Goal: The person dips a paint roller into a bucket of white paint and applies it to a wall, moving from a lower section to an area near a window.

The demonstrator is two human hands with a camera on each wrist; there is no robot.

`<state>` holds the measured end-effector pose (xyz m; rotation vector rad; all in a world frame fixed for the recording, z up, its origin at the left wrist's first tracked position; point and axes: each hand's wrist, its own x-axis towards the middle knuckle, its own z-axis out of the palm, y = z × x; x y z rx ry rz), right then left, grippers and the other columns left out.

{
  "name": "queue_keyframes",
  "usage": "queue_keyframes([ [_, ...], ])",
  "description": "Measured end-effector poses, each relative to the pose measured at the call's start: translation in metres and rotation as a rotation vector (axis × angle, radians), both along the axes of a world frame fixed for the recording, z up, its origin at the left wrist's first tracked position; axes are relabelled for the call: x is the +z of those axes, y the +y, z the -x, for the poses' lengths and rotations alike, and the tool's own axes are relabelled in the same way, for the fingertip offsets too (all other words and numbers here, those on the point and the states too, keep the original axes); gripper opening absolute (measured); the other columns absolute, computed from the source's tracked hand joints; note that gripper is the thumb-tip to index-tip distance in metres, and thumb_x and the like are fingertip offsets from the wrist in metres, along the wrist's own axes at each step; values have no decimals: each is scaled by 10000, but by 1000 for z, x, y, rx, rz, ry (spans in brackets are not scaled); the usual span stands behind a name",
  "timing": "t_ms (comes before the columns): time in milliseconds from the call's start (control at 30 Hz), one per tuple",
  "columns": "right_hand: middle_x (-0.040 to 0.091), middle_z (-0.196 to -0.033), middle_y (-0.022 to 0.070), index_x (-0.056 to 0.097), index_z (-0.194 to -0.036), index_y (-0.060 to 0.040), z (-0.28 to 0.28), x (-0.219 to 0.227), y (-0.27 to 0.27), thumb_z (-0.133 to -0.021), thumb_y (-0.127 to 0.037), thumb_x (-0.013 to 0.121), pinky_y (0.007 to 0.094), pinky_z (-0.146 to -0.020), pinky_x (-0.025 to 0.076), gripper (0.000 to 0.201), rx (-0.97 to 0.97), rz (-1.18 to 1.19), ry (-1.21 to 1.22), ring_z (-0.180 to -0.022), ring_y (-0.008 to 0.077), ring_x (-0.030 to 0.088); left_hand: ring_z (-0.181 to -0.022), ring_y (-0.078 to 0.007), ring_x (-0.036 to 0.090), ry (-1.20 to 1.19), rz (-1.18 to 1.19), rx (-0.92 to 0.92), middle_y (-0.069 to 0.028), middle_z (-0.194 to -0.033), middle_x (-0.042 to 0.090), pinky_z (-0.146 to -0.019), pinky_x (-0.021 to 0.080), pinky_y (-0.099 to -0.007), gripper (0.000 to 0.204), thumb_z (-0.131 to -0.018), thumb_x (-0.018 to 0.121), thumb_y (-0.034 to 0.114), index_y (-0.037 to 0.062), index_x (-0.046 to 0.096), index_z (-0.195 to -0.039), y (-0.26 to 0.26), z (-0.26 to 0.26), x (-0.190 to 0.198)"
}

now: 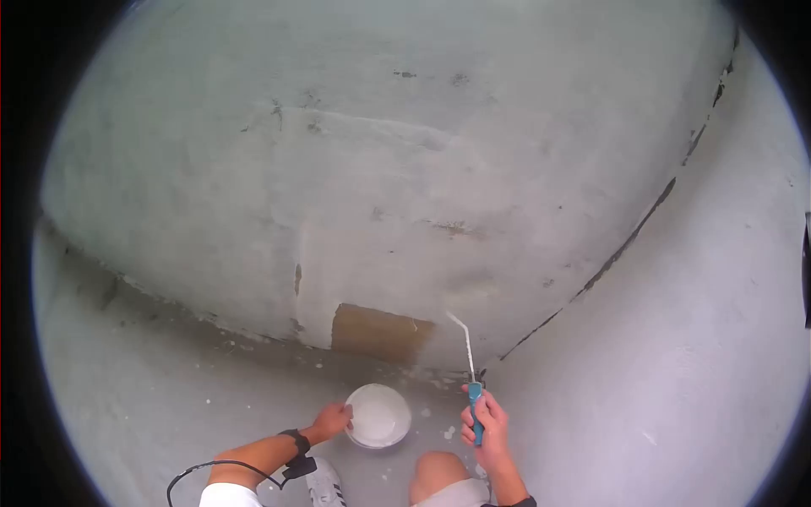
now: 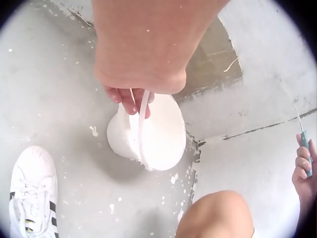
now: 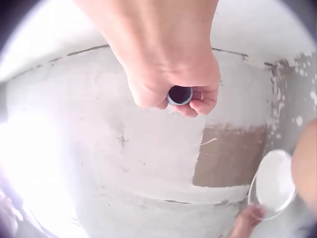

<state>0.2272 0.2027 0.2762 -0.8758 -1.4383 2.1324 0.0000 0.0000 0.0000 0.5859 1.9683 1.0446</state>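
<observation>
My left hand [image 1: 333,420] grips the rim of a white bucket [image 1: 379,416], which is tilted in the left wrist view [image 2: 166,134] and holds something white. My right hand [image 1: 487,422] is curled round a teal handle [image 1: 477,414] with a bent white metal rod [image 1: 469,346] rising from it toward the wall. In the right wrist view the handle's hollow end [image 3: 180,95] shows between the fingers. What the rod's tip carries is too unclear to tell. Left of the rod, a brown patch [image 1: 380,333] lies low on the pale wall.
A dark crack [image 1: 629,241] runs along the corner with the right wall [image 1: 718,296]. White spatters dot the grey floor [image 1: 169,380]. A white shoe [image 1: 324,483] and a bare knee [image 1: 439,473] are close to the bucket. A black cable [image 1: 211,463] hangs by the left forearm.
</observation>
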Motion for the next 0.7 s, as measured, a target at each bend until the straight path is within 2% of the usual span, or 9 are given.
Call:
queue_keyframes([
  [67, 438, -650, -18, 560, -1218, -15, 16, 16, -7, -999, -282, 544, 200, -406, 279, 346, -55, -141, -86, -505, 47, 357, -714, -188, 643, -33, -57, 13, -83, -761, 700, -719, 517, -333, 422, -994, 422, 363, -4, 619, -929, 6, -7, 0],
  [100, 436, -651, -22, 565, -1205, -9, 33, 8, -25, -1000, -280, 542, 196, -407, 276, 341, -85, -128, -76, -508, 43, 355, -710, -186, 641, -38, -15, 11, -83, -756, 696, -716, 517, -332, 414, -997, 415, 348, -7, 616, -924, -19, 0, 2],
  [200, 424, -654, -30, 575, -1176, 2, 64, 25, -37, -1004, -287, 537, 197, -400, 261, 338, -120, -211, -51, -520, 40, 353, -703, -184, 639, -57, -41, 3, -87, -742, 686, -711, 517, -331, 395, -1006, 397, 306, -14, 612, -916, -9, -1, 2],
  [300, 419, -636, -28, 582, -1148, -4, 92, 52, -49, -1004, -290, 536, 204, -387, 246, 324, -96, -93, 115, -508, 40, 348, -702, -191, 642, -78, -73, 3, -98, -743, 688, -709, 517, -332, 398, -1008, 390, 293, -16, 623, -916, -9, -3, -8],
  [400, 418, -630, -22, 584, -1110, -10, 100, 60, -59, -1006, -296, 529, 207, -387, 236, 310, -100, 4, 209, -478, 39, 335, -692, -201, 645, -121, -91, 21, -106, -749, 702, -705, 513, -332, 420, -1002, 394, 307, -17, 645, -911, -12, -2, -3],
  [500, 422, -630, -15, 585, -1079, -17, 80, 31, -66, -1010, -306, 519, 207, -392, 230, 304, -152, 158, 101, -442, 42, 306, -677, -194, 645, -115, -90, 15, -106, -726, 697, -698, 514, -331, 418, -1006, 402, 301, -22, 645, -900, -11, 2, -4],
  [567, 415, -621, -7, 571, -1109, -23, 81, 23, -62, -1010, -323, 516, 216, -392, 217, 321, -127, 160, 150, -415, 51, 273, -670, -190, 646, -118, -92, 16, -107, -706, 693, -697, 515, -330, 420, -1007, 406, 299, -26, 645, -892, -10, 3, -6],
  [633, 414, -615, -3, 562, -1127, -26, 91, 49, -68, -1008, -331, 518, 221, -391, 213, 330, -107, 181, 238, -407, 55, 259, -662, -191, 648, -115, -143, 9, -111, -695, 692, -694, 518, -334, 419, -1007, 407, 297, -30, 640, -887, -10, 3, -4],
  [700, 415, -616, 0, 554, -1140, -26, 102, 56, -66, -1012, -334, 506, 226, -391, 215, 336, -128, 167, 278, -405, 57, 252, -663, -192, 650, -137, -146, 4, -117, -692, 693, -697, 520, -335, 418, -1008, 406, 297, -31, 634, -884, -15, -1, -5],
])
